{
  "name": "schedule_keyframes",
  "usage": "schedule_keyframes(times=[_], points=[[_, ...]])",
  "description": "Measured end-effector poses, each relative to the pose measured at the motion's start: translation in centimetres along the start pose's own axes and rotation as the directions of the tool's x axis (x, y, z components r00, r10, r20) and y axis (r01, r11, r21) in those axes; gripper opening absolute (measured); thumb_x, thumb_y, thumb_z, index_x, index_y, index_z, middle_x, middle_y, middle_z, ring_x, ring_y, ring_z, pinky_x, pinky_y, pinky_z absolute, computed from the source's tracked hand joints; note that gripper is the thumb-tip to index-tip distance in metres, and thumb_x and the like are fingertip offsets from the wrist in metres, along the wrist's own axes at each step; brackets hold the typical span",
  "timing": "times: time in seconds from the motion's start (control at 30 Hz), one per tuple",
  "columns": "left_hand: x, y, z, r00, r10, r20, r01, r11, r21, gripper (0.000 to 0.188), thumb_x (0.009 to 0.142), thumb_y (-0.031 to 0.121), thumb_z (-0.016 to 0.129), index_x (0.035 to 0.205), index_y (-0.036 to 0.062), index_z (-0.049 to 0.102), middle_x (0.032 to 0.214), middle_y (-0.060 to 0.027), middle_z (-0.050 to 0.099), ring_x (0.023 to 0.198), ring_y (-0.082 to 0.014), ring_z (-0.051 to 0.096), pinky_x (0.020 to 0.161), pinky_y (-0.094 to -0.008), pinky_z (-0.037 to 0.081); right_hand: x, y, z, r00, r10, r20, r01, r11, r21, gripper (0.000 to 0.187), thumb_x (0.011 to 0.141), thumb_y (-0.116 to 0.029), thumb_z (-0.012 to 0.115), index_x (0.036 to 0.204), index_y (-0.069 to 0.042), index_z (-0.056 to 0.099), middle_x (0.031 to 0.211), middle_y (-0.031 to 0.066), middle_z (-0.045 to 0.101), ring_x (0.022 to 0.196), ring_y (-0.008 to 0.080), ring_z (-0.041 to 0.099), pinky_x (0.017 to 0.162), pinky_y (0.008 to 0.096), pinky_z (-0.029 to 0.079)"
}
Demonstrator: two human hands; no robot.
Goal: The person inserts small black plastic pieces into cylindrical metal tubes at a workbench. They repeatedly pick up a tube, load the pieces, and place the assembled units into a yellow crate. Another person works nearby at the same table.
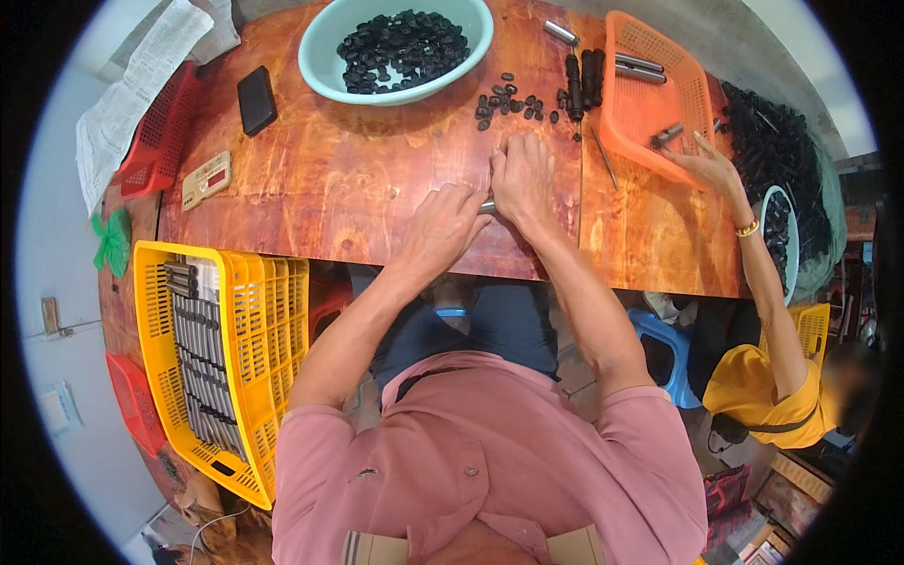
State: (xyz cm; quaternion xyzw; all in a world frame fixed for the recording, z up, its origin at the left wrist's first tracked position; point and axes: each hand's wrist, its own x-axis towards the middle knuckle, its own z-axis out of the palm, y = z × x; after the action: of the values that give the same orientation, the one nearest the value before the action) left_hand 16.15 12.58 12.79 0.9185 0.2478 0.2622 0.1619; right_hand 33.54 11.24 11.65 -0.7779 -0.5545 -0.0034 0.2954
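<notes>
The grey metal cylinder (487,206), mostly hidden, sat between the hands at the bench's (358,202) near side. The left grip (446,215) was closed around it; whether the right grip (524,184) held it too, I couldn't tell. It looked stiff, sturdy, perhaps slippery, best held around its barrel. Loose black pieces (516,106) lay beyond.

From above, the left forearm (363,325) is seen slanted far and to the right, while the right forearm (589,301) is slanted far and to the left, so that the hands are brought close together. The left hand (446,222) is held back up, its fingers curled toward the right. The right hand (524,181) is placed slightly farther off, back up, its bent fingers directed to the far side.
</notes>
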Motion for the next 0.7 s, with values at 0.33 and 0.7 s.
schedule_keyframes(times=[0.33, 0.7], points=[[-0.1, 0.3, -0.4, 0.999, 0.015, 0.052, -0.018, 0.998, 0.058, 0.034, 0.082, 0.021, 0.076, 0.111, 0.0052, 0.066, 0.089, -0.0077, 0.057, 0.088, -0.0253, 0.058, 0.077, -0.0383, 0.047, -0.5, -0.8, -0.2, 1.0, 0.005, 0.003, -0.005, 1.0, -0.012, 0.021, 0.093, -0.023, 0.06, 0.096, -0.003, 0.057, 0.101, 0.0183, 0.054, 0.1, 0.0377, 0.051, 0.086, 0.0511, 0.038], [1.2, 0.4, -1.3, 0.99, -0.126, 0.068, 0.13, 0.99, -0.057, 0.032, 0.089, 0.022, 0.071, 0.114, 0.0028, 0.065, 0.096, -0.0143, 0.062, 0.093, -0.0326, 0.061, 0.08, -0.0423, 0.049, 0.4, 2.2, 1.7, 0.954, 0.274, -0.12, -0.152, 0.79, 0.595, 0.027, 0.097, -0.028, 0.059, 0.092, -0.002, 0.062, 0.092, 0.0161, 0.058, 0.091, 0.0345, 0.056, 0.083, 0.043, 0.043]])
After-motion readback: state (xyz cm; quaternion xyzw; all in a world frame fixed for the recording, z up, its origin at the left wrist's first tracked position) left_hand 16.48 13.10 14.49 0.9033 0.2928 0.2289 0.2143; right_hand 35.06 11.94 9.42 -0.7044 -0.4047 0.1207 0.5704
